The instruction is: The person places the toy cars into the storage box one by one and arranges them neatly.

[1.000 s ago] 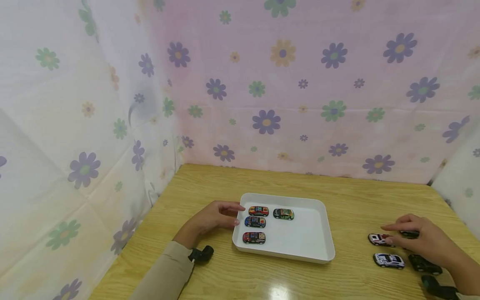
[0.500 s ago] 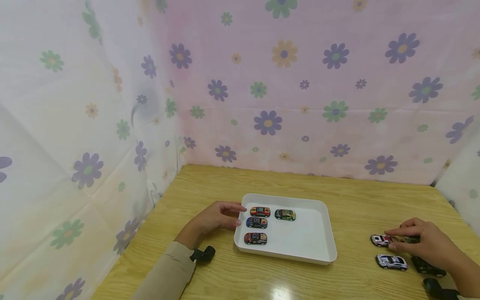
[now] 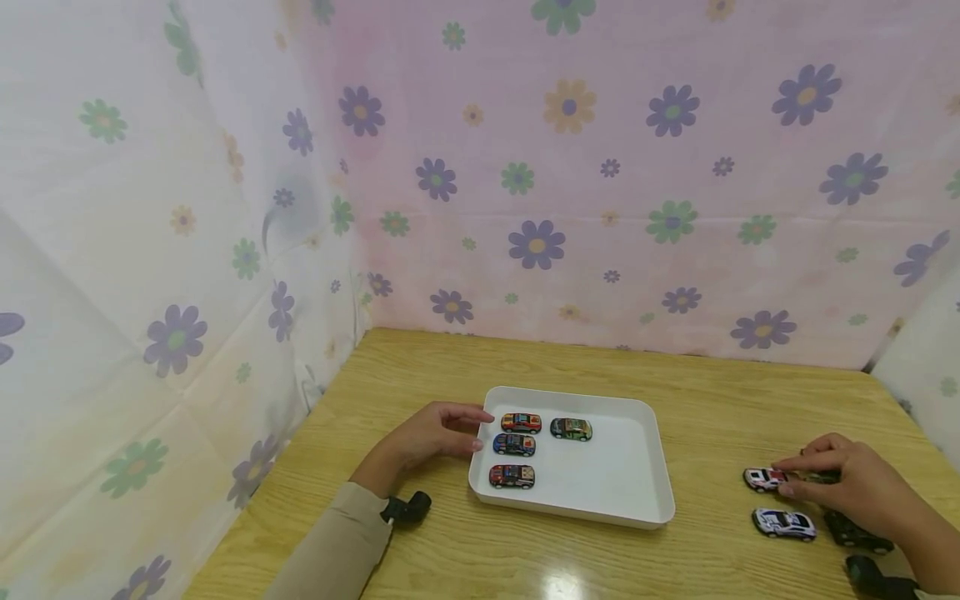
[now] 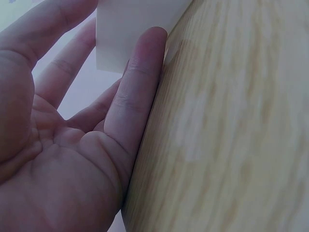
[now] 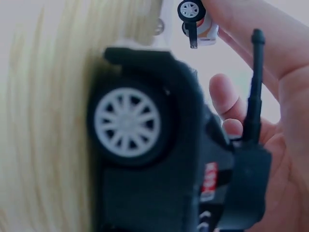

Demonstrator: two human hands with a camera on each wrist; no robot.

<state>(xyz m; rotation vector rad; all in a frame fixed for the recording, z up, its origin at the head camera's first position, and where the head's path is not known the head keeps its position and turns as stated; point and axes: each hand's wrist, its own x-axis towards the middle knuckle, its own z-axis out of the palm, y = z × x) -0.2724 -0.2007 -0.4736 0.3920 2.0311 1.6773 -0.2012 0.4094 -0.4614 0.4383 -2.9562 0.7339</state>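
On the right of the bench (image 3: 712, 417), the red and white toy car (image 3: 760, 478) sits with its rear end between the thumb and index finger of the right hand (image 3: 858, 487), which seem to pinch it; it looks light, stiff and hard to hurt, though its glossy shell may slip, so the flat sides look the surest hold; the white and purple car (image 3: 784, 524) lies just beside it. The right fingers mask most of a greenish car (image 3: 828, 477) behind; the dark car (image 3: 855, 533), partly under the hand, blocks much of the right wrist view, and there the pinched car is cut to a sliver. Farther off, the left hand (image 3: 431, 433) has its fingers extended and apart at the white tray's (image 3: 600, 479) left wall; whether they press it, I cannot tell.
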